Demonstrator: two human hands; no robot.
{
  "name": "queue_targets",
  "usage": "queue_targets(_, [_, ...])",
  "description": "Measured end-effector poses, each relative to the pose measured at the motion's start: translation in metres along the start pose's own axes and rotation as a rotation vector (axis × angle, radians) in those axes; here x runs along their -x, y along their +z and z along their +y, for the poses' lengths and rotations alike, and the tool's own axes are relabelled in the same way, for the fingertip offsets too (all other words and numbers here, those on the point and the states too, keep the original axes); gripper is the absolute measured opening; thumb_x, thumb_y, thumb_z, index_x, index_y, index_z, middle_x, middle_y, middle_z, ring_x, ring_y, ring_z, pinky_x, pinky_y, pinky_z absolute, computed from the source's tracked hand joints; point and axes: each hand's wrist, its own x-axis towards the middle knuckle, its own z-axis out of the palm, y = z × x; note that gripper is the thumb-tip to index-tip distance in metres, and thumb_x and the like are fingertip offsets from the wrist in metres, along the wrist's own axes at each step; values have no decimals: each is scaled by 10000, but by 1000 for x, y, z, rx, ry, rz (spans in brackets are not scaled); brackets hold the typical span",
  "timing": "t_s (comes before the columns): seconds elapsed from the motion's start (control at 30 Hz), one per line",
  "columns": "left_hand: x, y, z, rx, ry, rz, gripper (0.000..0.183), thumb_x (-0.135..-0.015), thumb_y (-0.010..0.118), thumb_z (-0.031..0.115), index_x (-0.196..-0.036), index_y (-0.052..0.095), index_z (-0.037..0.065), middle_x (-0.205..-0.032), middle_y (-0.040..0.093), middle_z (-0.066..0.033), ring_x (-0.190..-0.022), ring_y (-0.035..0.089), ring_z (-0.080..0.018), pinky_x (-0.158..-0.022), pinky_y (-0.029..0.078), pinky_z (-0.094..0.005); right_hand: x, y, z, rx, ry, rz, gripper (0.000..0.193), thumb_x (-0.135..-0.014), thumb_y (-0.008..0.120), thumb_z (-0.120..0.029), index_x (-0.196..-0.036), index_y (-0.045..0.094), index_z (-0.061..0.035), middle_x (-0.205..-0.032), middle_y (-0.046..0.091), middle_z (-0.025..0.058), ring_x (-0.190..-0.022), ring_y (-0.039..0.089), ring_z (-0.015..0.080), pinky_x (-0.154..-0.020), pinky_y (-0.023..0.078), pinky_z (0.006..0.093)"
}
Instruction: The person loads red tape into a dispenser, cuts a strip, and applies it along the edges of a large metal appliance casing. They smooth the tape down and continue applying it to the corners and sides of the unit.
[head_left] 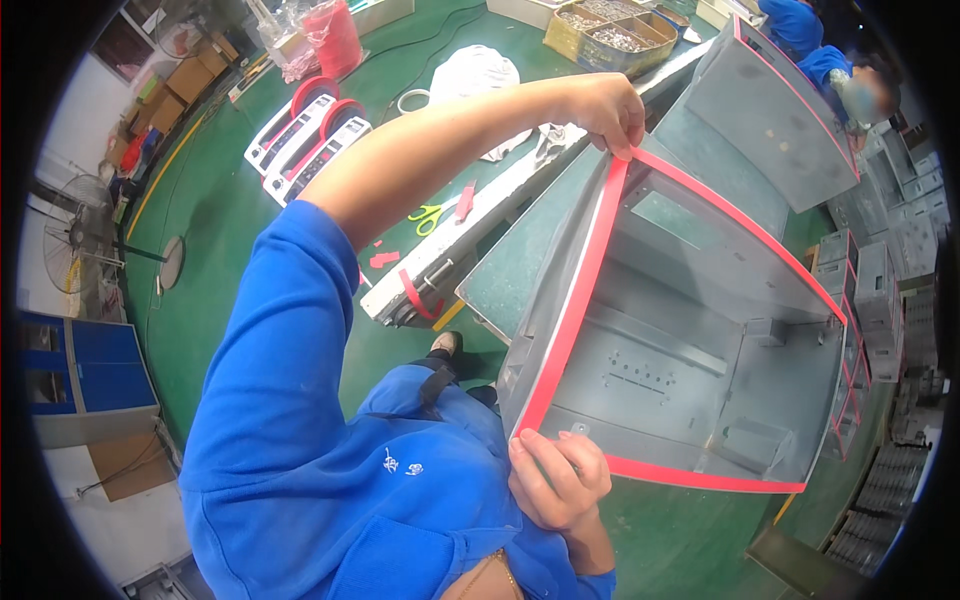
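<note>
A grey open metal cabinet (pixel 660 340) leans in front of me at the right, its open side toward me. Red tape (pixel 572 340) runs along its rim. My left hand (pixel 605 110) reaches across to the far corner, thumb and fingers pinched on the tape there. At the near corner my right hand (pixel 560 480) has its fingers curled over the taped edge; what lies under the fingertips is partly hidden. Inside the cabinet show a row of small holes, a slot, a rectangular cutout and brackets.
Green-yellow scissors (pixel 428 217) and red tape scraps (pixel 384 259) lie on the narrow bench (pixel 480 225). Beyond it stand two white machines (pixel 300 140) with red rolls. A second grey cabinet (pixel 770 110) is at the far right, near a co-worker (pixel 835 75). A fan (pixel 80 235) stands left.
</note>
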Motion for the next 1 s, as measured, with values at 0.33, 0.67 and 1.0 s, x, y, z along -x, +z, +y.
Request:
queue_targets(0.33, [9, 3, 8, -62, 4, 38, 197, -695, 701, 70, -860, 626, -6, -793, 650, -85, -686, 609, -131, -625, 513, -251, -1, -2, 0, -13, 8, -17, 177, -679, 637, -76, -852, 655, -113, -942, 623, -12, -776, 509, 128, -666, 489, 272])
queue_targets(0.67, [9, 5, 6, -88, 18, 60, 193, -688, 701, 74, -850, 625, 1, -781, 647, -84, -694, 614, -131, -623, 517, -252, 0, -1, 0, -13, 8, -7, 182, -683, 640, -77, -861, 657, -112, -950, 621, -14, -783, 512, 125, -673, 492, 273])
queue_targets(1.0, [12, 11, 5, -179, 52, 89, 285, -676, 692, 67, -950, 622, 35, -806, 645, -70, -681, 624, -166, -585, 517, -274, 1, -1, -1, -5, 8, 7, 181, -682, 643, -79, -859, 658, -114, -957, 616, -16, -779, 513, 124, -665, 496, 277])
